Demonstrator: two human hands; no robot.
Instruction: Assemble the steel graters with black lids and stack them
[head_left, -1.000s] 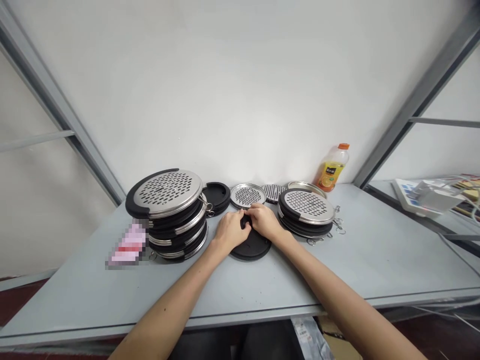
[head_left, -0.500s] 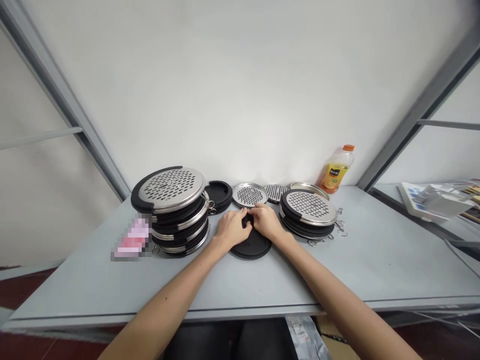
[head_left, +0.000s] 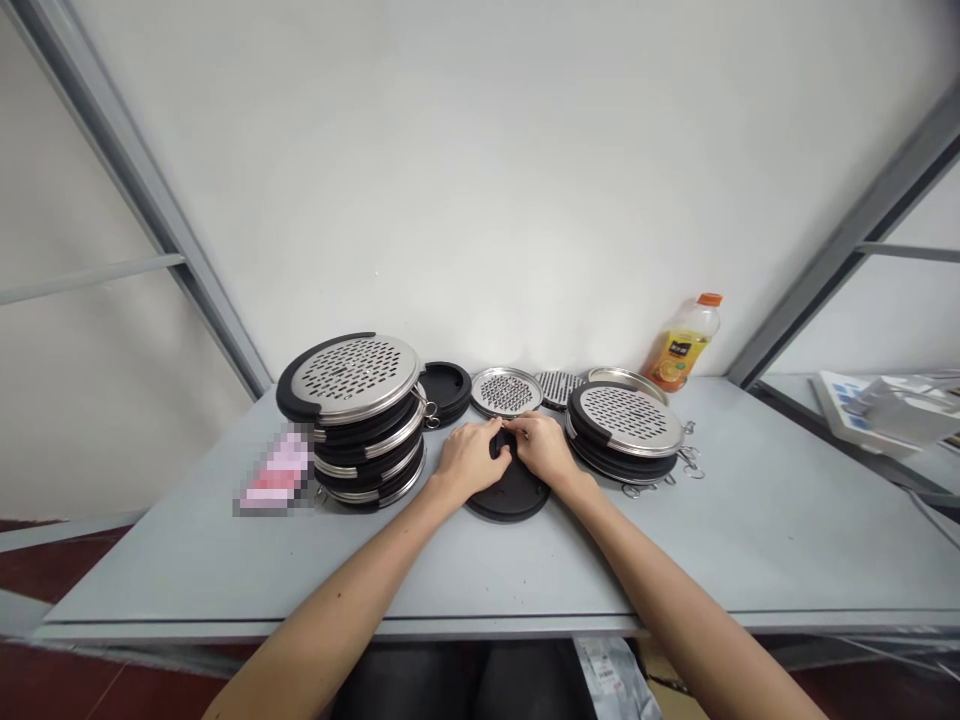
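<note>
A black round rimmed disc (head_left: 511, 497) lies on the table in front of me, its far part covered by my hands. My left hand (head_left: 472, 458) is closed on its far left side, the thumb bent inward over the surface. From the right, my right hand (head_left: 541, 448) grips the far edge with curled fingers, its fingertips close to the left ones. Just behind the hands is a round metal grater plate (head_left: 507, 391). What lies under the fingertips is too small to make out.
Tall stack of black-rimmed grater discs (head_left: 356, 378) at left, with a shorter stack (head_left: 632, 416) with wire rings at right. Behind are black round trays (head_left: 444, 389), a slotted metal plate (head_left: 558, 388) and a juice bottle (head_left: 681, 345). A pink item (head_left: 277, 475), blurred, lies far left.
The view has shifted slightly, moving everything a little to the right. My right fingers have shifted a bit on the disc's far edge; the disc stays in place between both hands.
</note>
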